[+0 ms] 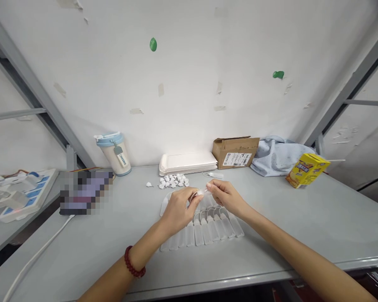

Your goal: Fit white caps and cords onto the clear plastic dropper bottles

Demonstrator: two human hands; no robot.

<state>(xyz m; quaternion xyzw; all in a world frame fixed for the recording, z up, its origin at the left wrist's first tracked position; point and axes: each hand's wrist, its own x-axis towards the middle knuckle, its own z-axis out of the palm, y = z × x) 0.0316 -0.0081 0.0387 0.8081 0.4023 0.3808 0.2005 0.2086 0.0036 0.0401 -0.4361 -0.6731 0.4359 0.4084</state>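
Observation:
My left hand (180, 208) is closed in a pinch on a small white cap (200, 192) with a thin tube curving from it. Close by, my right hand (224, 196) pinches a slim white tip (207, 190) beside that cap; whether the two pieces are joined cannot be made out. Beneath both hands lies a row of translucent squeeze bottles (199, 235) with curved spout tubes. More bottles behind them are partly hidden by my fingers. A pile of small white caps (174, 182) sits beyond my left hand, with one lone cap (149, 184) to its left.
Against the wall stand stacked white trays (189, 161) and a cardboard box (236, 152). A blue-lidded tumbler (115, 155), phone (86, 193) and power strip (31, 197) are at left. Pale blue cloth (274, 157) and a yellow drink carton (307, 170) stay right.

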